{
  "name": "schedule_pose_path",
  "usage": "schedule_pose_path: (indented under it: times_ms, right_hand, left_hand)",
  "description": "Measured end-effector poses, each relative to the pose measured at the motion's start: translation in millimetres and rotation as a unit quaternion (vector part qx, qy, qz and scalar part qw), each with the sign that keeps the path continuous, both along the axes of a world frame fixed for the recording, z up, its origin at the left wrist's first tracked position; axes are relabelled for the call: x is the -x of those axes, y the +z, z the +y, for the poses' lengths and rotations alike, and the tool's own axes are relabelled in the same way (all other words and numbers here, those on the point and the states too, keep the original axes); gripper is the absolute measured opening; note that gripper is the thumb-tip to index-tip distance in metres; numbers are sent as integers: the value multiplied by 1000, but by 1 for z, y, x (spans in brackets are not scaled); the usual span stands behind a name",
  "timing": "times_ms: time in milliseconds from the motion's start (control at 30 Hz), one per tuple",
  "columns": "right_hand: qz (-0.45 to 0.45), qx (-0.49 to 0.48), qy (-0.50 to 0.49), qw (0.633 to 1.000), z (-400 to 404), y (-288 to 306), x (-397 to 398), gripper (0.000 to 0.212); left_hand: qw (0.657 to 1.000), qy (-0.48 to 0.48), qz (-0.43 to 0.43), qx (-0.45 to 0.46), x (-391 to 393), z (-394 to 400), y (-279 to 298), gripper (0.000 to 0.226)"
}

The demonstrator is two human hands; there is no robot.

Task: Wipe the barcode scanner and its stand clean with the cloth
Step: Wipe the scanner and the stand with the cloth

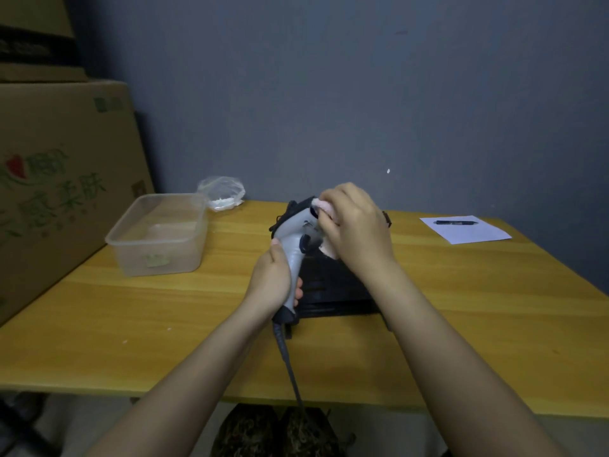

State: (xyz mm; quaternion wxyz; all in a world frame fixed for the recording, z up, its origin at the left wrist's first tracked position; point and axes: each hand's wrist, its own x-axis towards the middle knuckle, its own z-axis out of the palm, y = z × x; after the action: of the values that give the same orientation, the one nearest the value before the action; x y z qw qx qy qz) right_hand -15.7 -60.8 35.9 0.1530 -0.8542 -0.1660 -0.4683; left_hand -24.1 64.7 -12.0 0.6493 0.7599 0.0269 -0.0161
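Above the table's [131,324] near middle, the left hand [272,282] wraps the scanner [294,245] handle, long axis running away, head pointing far, while the right hand [354,225] pinches the cloth [324,206] against the head, so the stand [336,285] beneath likely remains unwiped.

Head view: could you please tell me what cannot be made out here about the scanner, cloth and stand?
- Scanner head: covered by the right hand; its window is unseen.
- Cloth: mostly hidden inside that hand.
- Stand: dark, partly behind both hands; shape unclear.
- Scanner grip: wrapped by the left hand.
- Cable: end is out of sight.
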Motion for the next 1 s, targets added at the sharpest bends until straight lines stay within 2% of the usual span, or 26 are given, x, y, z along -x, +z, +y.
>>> schedule_pose_path:
  times_ms: [67,100,167,233,333,400,467,533,633,700,767,867,967,1000]
  right_hand:
    - [4,87,-46,995,-4,-2,-4,3]
    - [21,121,-54,991,-6,0,-5,9]
    - [64,184,-45,980,-6,4,-5,22]
    - [91,236,-24,967,-8,10,-3,21]
    - [146,223,32,963,-12,24,2,8]
    - [156,132,84,975,-8,26,3,11]
    - [115,25,117,986,0,20,3,10]
    - [40,-38,98,994,8,9,2,8]
    - [-55,45,9,997,8,-3,1,9]
    - [-69,126,-50,988,6,-8,-1,4]
    - [-25,164,-91,982,2,-14,-4,21]
    - [104,209,-78,969,-5,-8,3,35]
    - [296,254,-65,918,-13,2,14,8]
    - [329,255,-65,907,-18,-2,17,8]
  left_hand:
    - [1000,7,4,7,-1,6,-1,60]
    - [1000,14,-3,4,-2,9,-2,61]
    - [1000,18,-15,1,-3,13,0,59]
    - [1000,16,-13,12,-5,16,2,55]
    - [1000,6,-4,-2,-5,18,0,58]
    - [1000,1,-3,-27,-2,16,-3,61]
    - [1000,0,0,-30,-2,11,-3,63]
    - [1000,0,-2,-29,-3,8,-2,62]
    - [1000,-6,-5,-25,-1,8,-3,57]
    - [1000,-10,0,-17,-1,10,-6,59]
    - [1000,-1,-10,-13,-1,15,-7,59]
    - [998,-1,-42,-43,-4,24,-9,59]
    - [998,19,-52,-39,-6,26,-5,58]
    - [998,30,-47,-21,-8,27,1,56]
